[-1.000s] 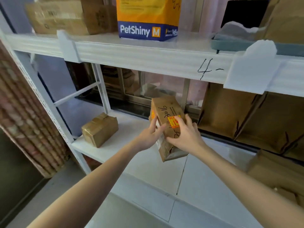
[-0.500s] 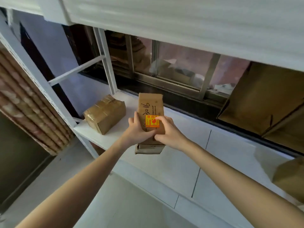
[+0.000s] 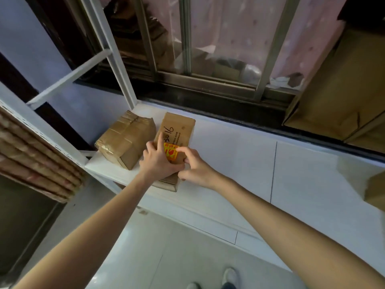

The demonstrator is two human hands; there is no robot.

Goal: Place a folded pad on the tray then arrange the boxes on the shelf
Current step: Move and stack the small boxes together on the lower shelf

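Note:
A flat brown box (image 3: 181, 126) with an orange sticker and handwritten numbers lies on the white shelf (image 3: 239, 155), its far end toward the window. It sits right beside a taped brown box (image 3: 125, 140) at the shelf's left end. My left hand (image 3: 158, 161) rests on top of the near end, index finger stretched along the lid. My right hand (image 3: 195, 167) has curled fingers and pinches the box's near right edge by the sticker. No pad or tray is in view.
Large cardboard boxes (image 3: 337, 86) stand at the back right, and another box corner (image 3: 375, 190) pokes in at the right edge. A white shelf upright (image 3: 112, 57) rises behind the taped box. Corrugated sheets (image 3: 31, 155) lean at left. My shoes (image 3: 229, 276) show below.
The box went from held tilted in the air to lying flat on the shelf beside the taped box. Both hands came down with it and my view dropped below the upper shelf.

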